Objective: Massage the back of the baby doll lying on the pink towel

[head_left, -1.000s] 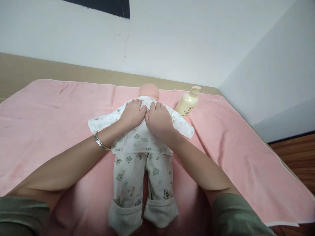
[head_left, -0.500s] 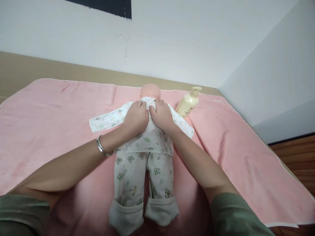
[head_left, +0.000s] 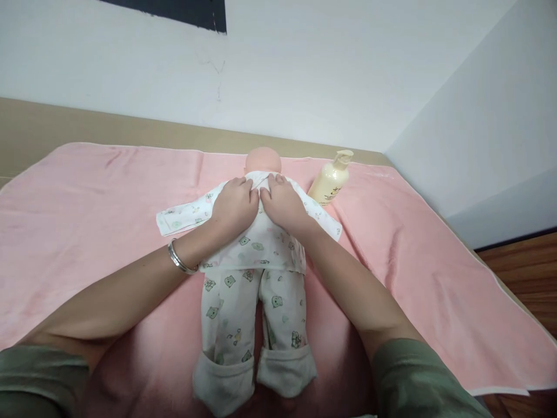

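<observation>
Left hand (head_left: 235, 204) and right hand (head_left: 285, 208) show their thumbs slightly farther apart than a second ago; right fingertips have crept up toward the collar. Bottle (head_left: 329, 184) looks unmoved.

Position: doll (head_left: 256, 264) stretched lengthwise on a pink blanket (head_left: 108, 197), head (head_left: 263, 159) at 12 o'clock, legs toward 6. No face shows; appears to lie on its front. Sleeves (head_left: 183, 218) reach out to 9 and just past 3. Bottle leans or stands at 2, near the doll's sleeve but not under either hand.

Grip: both hands laid palm-down over the upper back, at 11 and 1, fingers pointing to 12. Neither is clamped on anything; thumbs face each other across a thin strip of shirt (head_left: 256, 247).

Handling, by judgement: shirt and trousers (head_left: 230, 307) look soft, thin, loose, so cloth probably slides over the body under a push. Body beneath likely firmer; head looks smooth, perhaps slippery, weight probably modest. Cuffs (head_left: 224, 383) at 6 are folded up thick, no feet showing; poor handholds, apt to pull the trousers alone. Best hold: broad palms about the trunk below the sleeves, at 9 and 3, with the head supported if raised. Sleeve ends lie flat, seemingly little inside.
</observation>
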The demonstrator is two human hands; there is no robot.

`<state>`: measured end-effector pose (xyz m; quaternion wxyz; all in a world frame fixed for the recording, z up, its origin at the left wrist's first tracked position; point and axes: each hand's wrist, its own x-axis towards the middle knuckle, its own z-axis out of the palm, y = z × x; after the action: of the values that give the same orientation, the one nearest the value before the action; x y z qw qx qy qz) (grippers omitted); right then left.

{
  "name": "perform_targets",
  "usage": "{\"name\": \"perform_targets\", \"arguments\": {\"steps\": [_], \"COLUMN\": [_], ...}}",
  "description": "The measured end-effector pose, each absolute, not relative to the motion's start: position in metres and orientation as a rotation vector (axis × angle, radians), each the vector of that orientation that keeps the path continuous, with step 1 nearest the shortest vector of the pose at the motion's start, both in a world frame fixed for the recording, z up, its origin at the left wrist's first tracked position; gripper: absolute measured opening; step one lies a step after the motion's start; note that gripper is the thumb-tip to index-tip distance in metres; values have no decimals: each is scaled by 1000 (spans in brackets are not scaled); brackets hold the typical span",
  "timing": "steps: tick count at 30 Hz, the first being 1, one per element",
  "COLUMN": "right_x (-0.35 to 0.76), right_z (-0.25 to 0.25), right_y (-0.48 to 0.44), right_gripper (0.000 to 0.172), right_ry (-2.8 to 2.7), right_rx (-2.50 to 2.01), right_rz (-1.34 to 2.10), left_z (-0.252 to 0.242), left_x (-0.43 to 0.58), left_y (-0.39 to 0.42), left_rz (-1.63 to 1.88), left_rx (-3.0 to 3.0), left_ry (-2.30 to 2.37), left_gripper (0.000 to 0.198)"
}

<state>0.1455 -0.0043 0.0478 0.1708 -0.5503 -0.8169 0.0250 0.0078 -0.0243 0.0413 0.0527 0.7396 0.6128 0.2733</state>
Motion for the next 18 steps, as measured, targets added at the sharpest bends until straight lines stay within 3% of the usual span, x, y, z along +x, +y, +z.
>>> {"name": "perform_targets", "arguments": {"steps": [5, 11, 18], "right_x": [161, 145, 128], "right_z": [52, 55, 53], "right_y": [18, -12, -36], "right_gripper": [60, 59, 59], "right_ry": [-2231, -2283, -2324], "right_rx": [-1661, -1750, -1669], "right_rz": [261, 71, 10], "left_z": [51, 45, 26], "left_x": [14, 8, 1], "left_y": [-35, -16, -6], "left_rz": [702, 779, 1038], "left_rx": [2253, 2093, 1976], "left_ry": [1891, 1904, 1781], "left_gripper": [35, 32, 46]}}
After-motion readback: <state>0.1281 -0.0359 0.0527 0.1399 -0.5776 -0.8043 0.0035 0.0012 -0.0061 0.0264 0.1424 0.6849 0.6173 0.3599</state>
